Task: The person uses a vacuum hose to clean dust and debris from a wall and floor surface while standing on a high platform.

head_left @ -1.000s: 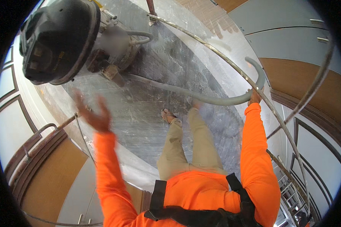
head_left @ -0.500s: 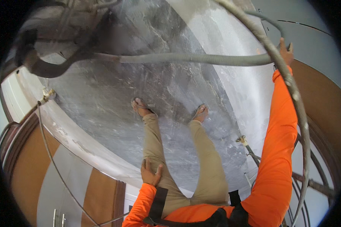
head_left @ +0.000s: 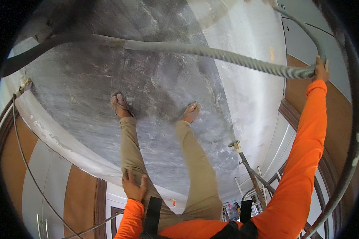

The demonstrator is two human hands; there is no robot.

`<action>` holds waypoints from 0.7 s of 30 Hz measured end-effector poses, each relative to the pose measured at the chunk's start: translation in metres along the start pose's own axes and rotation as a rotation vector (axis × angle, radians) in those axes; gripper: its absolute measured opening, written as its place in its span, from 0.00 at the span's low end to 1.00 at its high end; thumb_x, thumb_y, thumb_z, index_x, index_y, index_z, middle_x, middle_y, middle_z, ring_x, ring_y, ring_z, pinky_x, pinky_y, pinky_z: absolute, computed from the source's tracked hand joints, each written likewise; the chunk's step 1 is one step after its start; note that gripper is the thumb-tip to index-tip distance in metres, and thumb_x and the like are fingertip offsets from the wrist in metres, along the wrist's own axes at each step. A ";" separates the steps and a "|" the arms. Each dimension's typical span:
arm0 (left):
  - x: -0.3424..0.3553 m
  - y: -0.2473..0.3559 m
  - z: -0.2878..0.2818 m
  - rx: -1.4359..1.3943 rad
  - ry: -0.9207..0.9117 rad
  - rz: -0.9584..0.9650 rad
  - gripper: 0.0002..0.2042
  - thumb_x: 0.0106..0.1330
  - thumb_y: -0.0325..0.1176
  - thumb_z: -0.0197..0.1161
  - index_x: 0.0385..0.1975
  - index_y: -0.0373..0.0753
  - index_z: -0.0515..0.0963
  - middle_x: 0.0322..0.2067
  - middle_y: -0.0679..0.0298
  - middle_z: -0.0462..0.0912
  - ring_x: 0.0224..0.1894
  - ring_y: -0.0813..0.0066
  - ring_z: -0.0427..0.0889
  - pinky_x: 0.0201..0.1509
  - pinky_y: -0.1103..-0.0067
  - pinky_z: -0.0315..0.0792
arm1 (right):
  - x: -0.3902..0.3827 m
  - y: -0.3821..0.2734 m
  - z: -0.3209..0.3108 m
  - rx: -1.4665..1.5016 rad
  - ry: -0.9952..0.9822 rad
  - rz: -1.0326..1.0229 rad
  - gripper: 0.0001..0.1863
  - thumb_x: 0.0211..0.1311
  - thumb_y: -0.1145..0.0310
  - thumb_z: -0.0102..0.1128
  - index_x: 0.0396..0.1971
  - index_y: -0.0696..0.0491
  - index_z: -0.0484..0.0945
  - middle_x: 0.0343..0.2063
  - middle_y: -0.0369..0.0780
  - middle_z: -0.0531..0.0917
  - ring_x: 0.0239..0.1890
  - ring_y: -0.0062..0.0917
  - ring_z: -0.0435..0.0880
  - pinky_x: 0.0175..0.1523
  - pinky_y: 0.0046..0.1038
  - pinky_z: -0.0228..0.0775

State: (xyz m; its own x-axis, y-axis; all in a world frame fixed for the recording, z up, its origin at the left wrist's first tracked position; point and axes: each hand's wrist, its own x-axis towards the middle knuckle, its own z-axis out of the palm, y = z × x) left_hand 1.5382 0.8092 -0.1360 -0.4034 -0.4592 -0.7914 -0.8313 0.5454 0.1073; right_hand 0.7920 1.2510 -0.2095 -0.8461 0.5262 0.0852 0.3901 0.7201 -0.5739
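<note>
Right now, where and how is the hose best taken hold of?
Probably at its bend, where the right grip is, coming from the person's right with fingers curled around it. The hose is round and ribbed, and its bend turns its outer side toward that arm, so a wrapping hold there should suit.

Under me: dusty, streaked dark-grey floor [head_left: 155, 115] | my left: grey doors [head_left: 38, 183], slim metal handles [head_left: 39, 226] | my right: brown wood-look panel [head_left: 294, 93]

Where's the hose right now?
Head view, upper half: the hose runs across the picture, above the feet, to the right hand at upper right, where it bends upward.
</note>
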 end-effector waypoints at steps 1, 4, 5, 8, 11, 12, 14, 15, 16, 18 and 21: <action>0.003 -0.001 0.000 0.012 -0.015 0.000 0.37 0.61 0.52 0.69 0.64 0.32 0.70 0.65 0.33 0.65 0.66 0.34 0.66 0.69 0.54 0.62 | 0.001 0.012 -0.016 -0.023 0.005 0.007 0.40 0.53 0.57 0.76 0.66 0.52 0.73 0.62 0.51 0.77 0.57 0.40 0.81 0.59 0.35 0.76; 0.009 -0.004 -0.001 0.035 -0.046 0.002 0.37 0.61 0.51 0.69 0.64 0.32 0.70 0.65 0.33 0.64 0.66 0.34 0.66 0.69 0.54 0.62 | 0.018 0.067 -0.067 -0.139 0.001 0.011 0.40 0.53 0.59 0.76 0.68 0.50 0.72 0.62 0.49 0.76 0.55 0.41 0.82 0.56 0.34 0.78; 0.012 -0.008 -0.001 0.035 -0.051 0.017 0.37 0.61 0.51 0.69 0.64 0.32 0.70 0.65 0.33 0.64 0.66 0.34 0.66 0.69 0.54 0.62 | 0.034 0.095 -0.092 -0.214 -0.012 -0.001 0.40 0.53 0.60 0.76 0.68 0.50 0.72 0.62 0.49 0.76 0.54 0.41 0.82 0.54 0.34 0.79; 0.010 -0.016 0.002 0.066 -0.054 0.017 0.36 0.61 0.51 0.69 0.64 0.32 0.70 0.65 0.33 0.64 0.66 0.34 0.66 0.69 0.54 0.62 | 0.004 0.132 -0.116 -0.143 -0.018 0.148 0.39 0.53 0.63 0.76 0.68 0.47 0.72 0.59 0.46 0.78 0.46 0.36 0.84 0.44 0.32 0.82; 0.013 -0.009 -0.002 0.089 -0.065 0.005 0.37 0.61 0.51 0.69 0.65 0.33 0.69 0.65 0.33 0.64 0.66 0.34 0.65 0.69 0.54 0.62 | -0.015 0.173 -0.162 -0.188 0.044 0.189 0.37 0.54 0.63 0.75 0.67 0.47 0.74 0.55 0.46 0.81 0.41 0.32 0.84 0.38 0.33 0.82; 0.017 -0.005 -0.003 0.082 -0.072 0.003 0.37 0.61 0.51 0.69 0.65 0.33 0.69 0.65 0.33 0.65 0.67 0.34 0.65 0.69 0.54 0.62 | -0.008 0.194 -0.184 -0.196 0.050 0.187 0.37 0.54 0.64 0.75 0.66 0.47 0.74 0.54 0.46 0.81 0.41 0.32 0.84 0.37 0.33 0.81; 0.013 -0.009 0.000 0.091 -0.060 -0.008 0.37 0.62 0.51 0.68 0.66 0.34 0.68 0.65 0.34 0.65 0.67 0.35 0.65 0.69 0.55 0.62 | -0.030 0.208 -0.193 -0.187 0.058 0.291 0.36 0.54 0.64 0.75 0.66 0.47 0.75 0.57 0.47 0.80 0.44 0.35 0.84 0.43 0.35 0.82; 0.010 -0.014 0.003 0.100 -0.049 -0.002 0.37 0.62 0.52 0.68 0.66 0.34 0.68 0.65 0.34 0.65 0.67 0.35 0.65 0.69 0.55 0.62 | -0.041 0.214 -0.197 -0.185 0.061 0.343 0.36 0.54 0.64 0.75 0.65 0.47 0.75 0.58 0.48 0.79 0.45 0.36 0.84 0.46 0.36 0.82; 0.011 -0.012 0.003 0.096 -0.051 -0.012 0.38 0.62 0.52 0.68 0.67 0.34 0.68 0.65 0.34 0.65 0.67 0.35 0.65 0.70 0.55 0.62 | -0.043 0.226 -0.209 -0.230 0.073 0.345 0.36 0.54 0.62 0.75 0.66 0.47 0.74 0.59 0.48 0.78 0.48 0.38 0.83 0.49 0.37 0.81; 0.014 -0.014 0.008 0.096 -0.064 0.002 0.38 0.62 0.51 0.68 0.67 0.33 0.68 0.65 0.34 0.65 0.67 0.36 0.65 0.70 0.55 0.62 | -0.033 0.275 -0.247 -0.322 0.113 0.351 0.38 0.54 0.58 0.75 0.67 0.47 0.73 0.61 0.49 0.77 0.53 0.41 0.82 0.55 0.38 0.78; 0.006 -0.009 0.005 0.109 -0.031 0.003 0.38 0.62 0.51 0.69 0.66 0.33 0.68 0.65 0.34 0.65 0.67 0.36 0.65 0.69 0.55 0.62 | -0.038 0.329 -0.279 -0.517 0.049 0.300 0.41 0.55 0.51 0.73 0.69 0.47 0.70 0.65 0.49 0.74 0.60 0.43 0.79 0.63 0.37 0.72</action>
State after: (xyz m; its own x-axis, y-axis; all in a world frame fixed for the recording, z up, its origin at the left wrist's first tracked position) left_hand 1.5451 0.8047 -0.1448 -0.3926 -0.4366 -0.8095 -0.7829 0.6205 0.0451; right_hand 1.0537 1.5938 -0.1745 -0.6590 0.7517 0.0250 0.7457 0.6574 -0.1085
